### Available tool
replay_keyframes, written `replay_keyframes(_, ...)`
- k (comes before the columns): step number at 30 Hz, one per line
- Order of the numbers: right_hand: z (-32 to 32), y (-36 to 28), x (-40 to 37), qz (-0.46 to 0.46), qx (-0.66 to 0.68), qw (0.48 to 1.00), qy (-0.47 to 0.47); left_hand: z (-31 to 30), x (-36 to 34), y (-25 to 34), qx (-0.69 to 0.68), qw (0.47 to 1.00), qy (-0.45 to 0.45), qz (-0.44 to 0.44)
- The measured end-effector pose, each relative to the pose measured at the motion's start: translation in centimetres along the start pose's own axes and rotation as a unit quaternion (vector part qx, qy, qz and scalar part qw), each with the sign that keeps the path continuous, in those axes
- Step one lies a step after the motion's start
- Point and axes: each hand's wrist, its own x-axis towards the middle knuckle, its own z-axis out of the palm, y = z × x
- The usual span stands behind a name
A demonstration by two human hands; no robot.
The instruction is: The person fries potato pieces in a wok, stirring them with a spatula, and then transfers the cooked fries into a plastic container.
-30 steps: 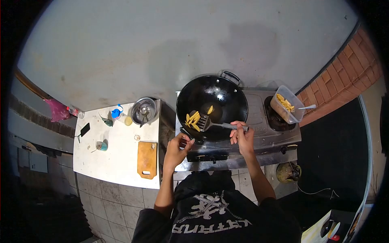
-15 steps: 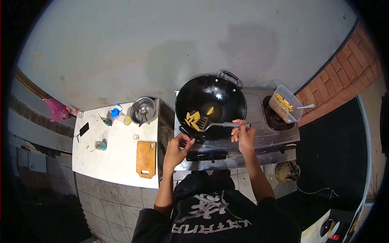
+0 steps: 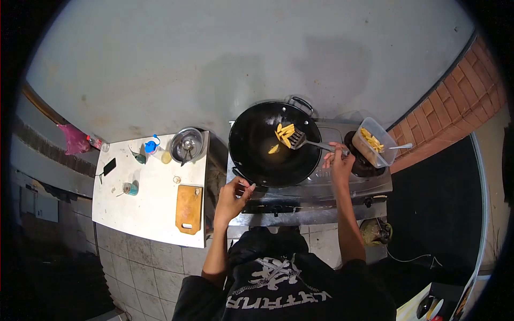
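Observation:
My right hand (image 3: 337, 157) is closed round the grey handle of a slotted metal spatula (image 3: 300, 140). The spatula's blade is inside a large black wok (image 3: 251, 123) on the stove. Several yellow fry-like strips (image 3: 286, 131) lie at the tip of the blade. A few more strips (image 3: 274, 149) sit lower, near the middle of the wok. At the wok's near left side my left hand (image 3: 234, 197) is closed, its fingertips pinched at the wok's lower handle (image 3: 239, 173). The fingers partly hide what they grip.
A clear plastic tub (image 3: 381, 143) with yellow strips and a spoon stands on the right burner. The white table (image 3: 144, 214) at left holds a steel bowl (image 3: 187, 143), a cutting board (image 3: 189, 208), a phone (image 3: 110, 166) and jars. A wall rises behind the stove.
My right hand has moved right and up with the spatula. The strips at its blade have shifted from the wok's lower left toward its upper middle. My left hand stays at the handle.

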Motion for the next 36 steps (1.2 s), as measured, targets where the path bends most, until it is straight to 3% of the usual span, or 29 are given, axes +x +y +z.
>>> replay_keyframes(10, 0.1, 2.1, 2.0, -0.011, -0.051, 0.997, -0.052, 0.6, -1.0, 1.4, 0.009, 0.999, 0.044, 0.001)
replay_keyframes(24, -0.1, 2.5, 1.7, 0.042, -0.042, 0.965, -0.253, 1.0, -2.9, 2.1, -0.007, 0.989, 0.119, -0.083)
replay_keyframes(31, -0.3, 2.1, -0.2, 0.066, -0.017, 0.964, -0.258, 1.2, -3.9, 1.3, -0.01, 0.986, 0.15, -0.075)
replay_keyframes(36, -0.1, 2.0, -1.0, 0.107, 0.021, 0.973, -0.202, 1.5, -4.2, 1.7, -0.017, 0.984, 0.156, -0.082)
